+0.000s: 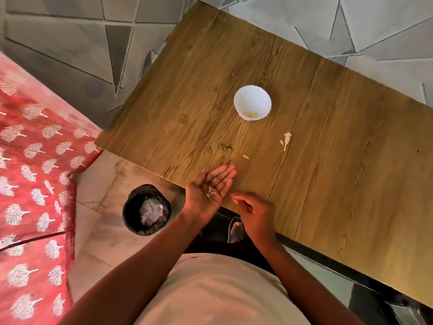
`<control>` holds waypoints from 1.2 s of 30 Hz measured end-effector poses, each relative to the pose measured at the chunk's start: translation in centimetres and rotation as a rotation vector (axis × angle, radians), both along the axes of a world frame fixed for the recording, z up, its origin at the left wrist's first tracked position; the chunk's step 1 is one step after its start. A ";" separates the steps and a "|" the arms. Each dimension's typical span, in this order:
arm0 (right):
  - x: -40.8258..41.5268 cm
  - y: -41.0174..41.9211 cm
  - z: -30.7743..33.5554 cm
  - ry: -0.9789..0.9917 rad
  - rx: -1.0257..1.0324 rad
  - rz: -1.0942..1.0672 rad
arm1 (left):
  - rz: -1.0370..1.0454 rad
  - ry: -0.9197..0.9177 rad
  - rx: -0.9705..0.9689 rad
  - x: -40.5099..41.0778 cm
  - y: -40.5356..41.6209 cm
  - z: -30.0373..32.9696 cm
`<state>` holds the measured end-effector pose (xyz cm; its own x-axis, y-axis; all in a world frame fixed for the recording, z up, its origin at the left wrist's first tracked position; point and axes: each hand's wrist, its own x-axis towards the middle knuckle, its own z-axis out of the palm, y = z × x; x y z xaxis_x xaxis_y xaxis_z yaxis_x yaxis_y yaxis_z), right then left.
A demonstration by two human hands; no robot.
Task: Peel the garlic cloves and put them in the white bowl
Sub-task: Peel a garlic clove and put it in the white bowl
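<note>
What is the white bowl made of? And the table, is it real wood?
The white bowl looks like glossy ceramic or glass, maybe plastic: smooth, bright, scalloped rim. The table shows wood grain in plank strips, but it looks flat and even, so possibly a printed laminate.

Bare forearms, pale beige top (218, 292)

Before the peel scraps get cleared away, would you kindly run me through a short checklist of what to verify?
1. Peeled garlic lies in the white bowl: ok.
2. Left hand is palm up and cupped, with peel scraps resting in it: ok.
3. Right hand pinches a scrap at its fingertips: cannot tell.
4. Table is free of peel: not ok, the stem piece and a small flake remain.
5. Black bin stands open on the floor below the left hand's side: ok.
</note>
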<state>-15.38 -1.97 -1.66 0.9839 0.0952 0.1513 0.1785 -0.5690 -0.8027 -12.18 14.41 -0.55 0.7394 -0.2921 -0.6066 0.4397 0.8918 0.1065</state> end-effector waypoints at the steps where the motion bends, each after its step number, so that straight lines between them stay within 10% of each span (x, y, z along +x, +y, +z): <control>1: -0.2 0.6 0.5 0.007 0.040 0.000 | 0.033 -0.002 0.008 -0.5 0.0 0.0; 21: -1.5 13.7 -5.0 0.172 0.099 0.644 | 0.747 0.094 0.032 -9.9 6.9 -9.4; 29: -2.2 24.5 -25.9 0.424 -0.001 0.689 | 0.956 0.242 0.099 -13.6 15.1 -33.2; 36: -1.4 32.3 -44.9 0.244 -0.130 1.045 | 0.966 0.422 0.176 -13.8 23.2 -53.3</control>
